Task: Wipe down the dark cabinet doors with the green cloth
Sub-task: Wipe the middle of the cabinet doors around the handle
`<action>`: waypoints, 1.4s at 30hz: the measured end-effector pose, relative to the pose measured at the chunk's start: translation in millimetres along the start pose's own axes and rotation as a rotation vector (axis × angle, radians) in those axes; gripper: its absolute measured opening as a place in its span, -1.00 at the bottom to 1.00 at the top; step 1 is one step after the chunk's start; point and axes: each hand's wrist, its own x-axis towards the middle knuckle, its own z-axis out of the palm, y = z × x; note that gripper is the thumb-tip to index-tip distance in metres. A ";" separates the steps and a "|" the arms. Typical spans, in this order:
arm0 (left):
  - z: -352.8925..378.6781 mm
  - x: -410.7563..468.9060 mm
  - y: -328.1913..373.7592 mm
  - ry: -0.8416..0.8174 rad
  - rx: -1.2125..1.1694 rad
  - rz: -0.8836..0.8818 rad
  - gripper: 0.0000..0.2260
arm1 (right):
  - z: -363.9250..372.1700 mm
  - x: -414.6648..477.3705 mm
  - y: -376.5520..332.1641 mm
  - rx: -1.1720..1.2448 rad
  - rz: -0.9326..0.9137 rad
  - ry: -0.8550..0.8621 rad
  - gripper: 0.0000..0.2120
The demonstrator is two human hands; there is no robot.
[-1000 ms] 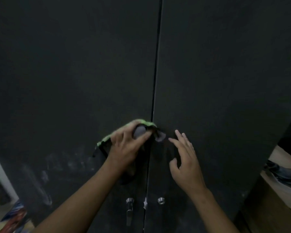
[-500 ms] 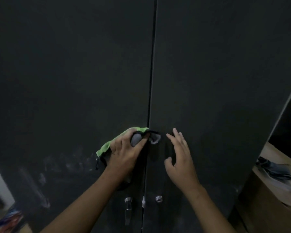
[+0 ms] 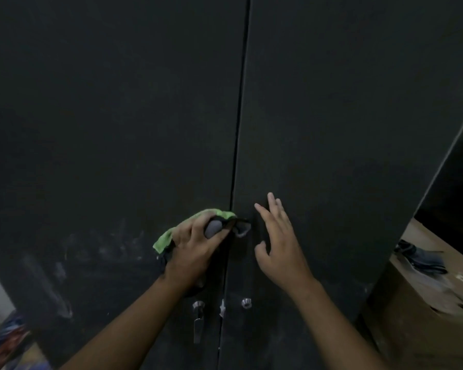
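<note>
Mid-wipe: left hand (image 3: 195,249) is gripping the green cloth (image 3: 169,237) vs the left door's (image 3: 104,116) inner edge, right hand (image 3: 278,244) is resting open-fingered on the right door (image 3: 345,116); next prob. calls for sweeping toward the lower-left smudges (image 3: 59,271).

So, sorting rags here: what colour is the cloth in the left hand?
The cloth is bright green with a grey patch; head view shows it best.

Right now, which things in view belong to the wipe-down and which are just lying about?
Job: green cloth, left hand gripping it, right hand on the right door, left door.
Lying about: cardboard box at right, dark item on it, colourful clutter bottom left.
</note>
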 end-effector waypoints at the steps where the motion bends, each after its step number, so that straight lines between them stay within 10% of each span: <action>1: 4.7 -8.8 -3.2 -0.016 0.013 0.050 -0.58 | 1.8 -0.5 0.3 -0.010 0.000 -0.008 -0.24; 9: -1.8 -55.9 -41.2 -0.121 0.129 0.184 -0.61 | 19.7 -4.9 -10.2 -0.108 -0.107 -0.026 -0.26; 19: -74.6 -28.5 -120.0 0.377 0.024 -0.264 -0.73 | 70.6 3.7 -69.4 -0.060 -0.377 -0.089 -0.35; 27: -51.8 -142.3 -195.4 0.032 0.156 0.141 -0.76 | 102.2 22.5 -112.7 -0.172 -0.537 -0.137 -0.32; 37: -108.6 -110.6 -286.0 0.604 0.026 -0.514 -0.79 | 161.3 44.4 -173.1 -0.378 -0.550 -0.140 -0.29; 42: -69.9 -144.0 -263.7 0.598 -0.030 -0.591 -0.78 | 189.8 41.3 -191.3 -0.472 -0.484 -0.111 -0.21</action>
